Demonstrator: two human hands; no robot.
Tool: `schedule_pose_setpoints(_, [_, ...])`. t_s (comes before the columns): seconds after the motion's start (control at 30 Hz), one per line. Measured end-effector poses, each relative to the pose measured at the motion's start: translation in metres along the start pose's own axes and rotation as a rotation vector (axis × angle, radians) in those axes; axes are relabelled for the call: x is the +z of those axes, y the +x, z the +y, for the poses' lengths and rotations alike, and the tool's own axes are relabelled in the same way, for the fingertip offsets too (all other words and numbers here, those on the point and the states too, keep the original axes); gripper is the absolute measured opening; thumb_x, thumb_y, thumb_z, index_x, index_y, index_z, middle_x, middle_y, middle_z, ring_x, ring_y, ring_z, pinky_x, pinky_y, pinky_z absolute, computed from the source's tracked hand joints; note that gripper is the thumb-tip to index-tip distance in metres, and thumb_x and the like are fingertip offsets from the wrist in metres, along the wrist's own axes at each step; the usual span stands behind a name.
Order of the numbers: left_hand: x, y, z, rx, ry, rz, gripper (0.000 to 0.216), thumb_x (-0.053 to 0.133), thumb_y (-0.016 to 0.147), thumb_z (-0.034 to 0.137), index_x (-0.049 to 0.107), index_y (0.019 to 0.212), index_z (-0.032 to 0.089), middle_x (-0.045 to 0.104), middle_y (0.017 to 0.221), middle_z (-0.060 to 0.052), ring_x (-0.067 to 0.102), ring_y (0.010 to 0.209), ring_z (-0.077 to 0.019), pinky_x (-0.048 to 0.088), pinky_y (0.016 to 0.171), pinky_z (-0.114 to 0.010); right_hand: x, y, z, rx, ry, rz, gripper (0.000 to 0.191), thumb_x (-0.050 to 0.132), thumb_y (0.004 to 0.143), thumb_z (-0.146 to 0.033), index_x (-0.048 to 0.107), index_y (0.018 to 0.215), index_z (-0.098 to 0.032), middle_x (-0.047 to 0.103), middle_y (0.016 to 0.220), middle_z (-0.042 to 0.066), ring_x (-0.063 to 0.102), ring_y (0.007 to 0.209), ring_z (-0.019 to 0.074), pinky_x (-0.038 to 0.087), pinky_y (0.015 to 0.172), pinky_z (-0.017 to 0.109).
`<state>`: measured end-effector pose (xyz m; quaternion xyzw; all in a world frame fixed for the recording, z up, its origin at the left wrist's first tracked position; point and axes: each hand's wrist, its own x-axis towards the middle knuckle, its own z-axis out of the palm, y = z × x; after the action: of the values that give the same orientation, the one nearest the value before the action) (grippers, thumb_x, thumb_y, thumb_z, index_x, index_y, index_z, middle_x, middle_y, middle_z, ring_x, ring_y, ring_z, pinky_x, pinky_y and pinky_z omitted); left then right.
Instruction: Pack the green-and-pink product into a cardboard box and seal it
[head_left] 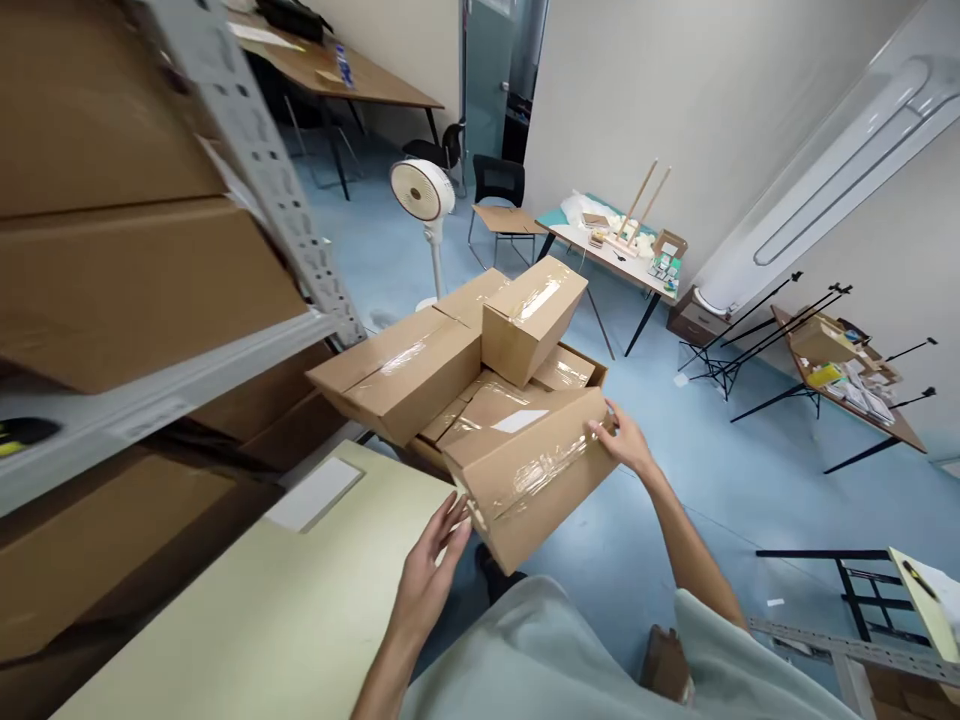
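Observation:
A long taped cardboard box (536,470) is held between both my hands above a pile of similar boxes. My left hand (435,560) presses flat against its near end with the fingers stretched out. My right hand (626,440) grips its far right end, fingers curled over the edge. Below and behind it lie a long taped box (401,375), a smaller box (529,315) tilted on top, and several more boxes in an open carton (577,365).
A metal shelf rack (262,170) stacked with large cartons fills the left. A pale tabletop (285,590) lies under my left arm. On the blue floor stand a white fan (424,195), a chair (499,195), tables and black tripods (757,330).

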<state>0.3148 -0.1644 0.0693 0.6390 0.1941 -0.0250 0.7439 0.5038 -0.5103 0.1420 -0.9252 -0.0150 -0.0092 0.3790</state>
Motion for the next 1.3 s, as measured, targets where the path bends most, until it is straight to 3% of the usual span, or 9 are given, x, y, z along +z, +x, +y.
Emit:
schedule_pose_setpoints(0.17, [0.109,0.071,0.017,-0.006,-0.091,-0.187,0.096,0.081,0.086,0.072,0.055,0.163,0.021,0.067,0.160,-0.020,0.064,0.149,-0.0372,0.050,0.128,-0.052,-0.071,0.097,0.019,-0.114,-0.139,0.078,0.070,0.063,0.097,-0.075,0.071,0.141,-0.021,0.081,0.131,0.014,0.075,0.116,0.0358,0.058,0.108,0.052])
schedule_pose_setpoints(0.33, [0.189,0.143,0.031,0.058,-0.145,-0.238,0.094,0.081,0.089,0.068,0.052,0.165,0.021,0.064,0.163,-0.020,0.060,0.154,-0.0358,0.049,0.128,-0.051,-0.088,0.206,0.021,-0.213,-0.315,0.130,0.076,0.058,0.102,-0.076,0.066,0.146,-0.014,0.077,0.137,0.020,0.069,0.122,0.0378,0.054,0.110,0.051])
schedule_pose_setpoints(0.53, [0.227,0.221,0.046,-0.031,-0.094,-0.167,0.091,0.071,0.102,0.063,0.038,0.173,0.018,0.072,0.151,-0.023,0.074,0.135,-0.0339,0.059,0.117,-0.051,-0.062,0.323,0.005,-0.213,-0.476,0.052,0.077,0.054,0.109,-0.066,0.054,0.158,-0.007,0.067,0.151,0.027,0.060,0.140,0.0420,0.044,0.122,0.056])
schedule_pose_setpoints(0.63, [0.230,0.246,0.050,-0.006,-0.032,-0.090,0.094,0.075,0.100,0.058,0.035,0.175,0.018,0.058,0.166,-0.026,0.069,0.141,-0.0350,0.057,0.117,-0.050,-0.027,0.349,-0.002,-0.175,-0.540,-0.089,0.077,0.055,0.111,-0.055,0.044,0.166,-0.003,0.050,0.171,0.030,0.046,0.158,0.0417,0.030,0.133,0.058])
schedule_pose_setpoints(0.7, [0.228,0.251,0.050,0.029,0.005,-0.070,0.095,0.081,0.095,0.056,0.041,0.172,0.016,0.053,0.170,-0.028,0.067,0.144,-0.0363,0.055,0.120,-0.050,-0.001,0.351,-0.003,-0.158,-0.550,-0.169,0.073,0.053,0.112,-0.048,0.042,0.168,-0.001,0.037,0.179,0.031,0.034,0.168,0.0387,0.021,0.137,0.056])
schedule_pose_setpoints(0.83, [0.206,0.237,0.041,0.118,0.089,-0.116,0.086,0.083,0.088,0.059,0.058,0.159,0.016,0.065,0.160,-0.025,0.074,0.132,-0.0347,0.056,0.118,-0.051,0.031,0.339,0.000,-0.157,-0.508,-0.126,0.071,0.038,0.117,-0.045,0.036,0.172,0.000,0.021,0.185,0.032,0.019,0.175,0.0362,0.012,0.139,0.058])
schedule_pose_setpoints(1.03, [0.136,0.185,0.009,0.143,0.113,-0.031,0.076,0.075,0.086,0.070,0.071,0.140,0.017,0.074,0.149,-0.022,0.078,0.124,-0.0347,0.060,0.115,-0.055,0.036,0.309,-0.014,-0.294,-0.334,0.100,0.084,0.022,0.117,-0.062,0.041,0.170,-0.001,0.033,0.180,0.033,0.024,0.174,0.0381,0.019,0.139,0.063])
schedule_pose_setpoints(1.17, [0.078,0.142,0.000,0.134,0.058,0.138,0.075,0.074,0.084,0.075,0.074,0.133,0.018,0.077,0.144,-0.021,0.077,0.128,-0.0343,0.058,0.118,-0.055,0.057,0.250,-0.054,-0.491,-0.134,0.203,0.080,0.025,0.117,-0.065,0.045,0.171,-0.010,0.037,0.181,0.026,0.024,0.174,0.0360,0.027,0.138,0.064])
schedule_pose_setpoints(1.3, [0.010,0.090,-0.002,0.137,0.015,0.362,0.076,0.074,0.081,0.080,0.075,0.128,0.020,0.080,0.139,-0.020,0.078,0.128,-0.0349,0.057,0.119,-0.055,0.097,0.165,-0.105,-0.604,0.071,0.102,0.068,0.035,0.118,-0.059,0.046,0.171,-0.018,0.040,0.181,0.020,0.027,0.174,0.0349,0.029,0.138,0.065])
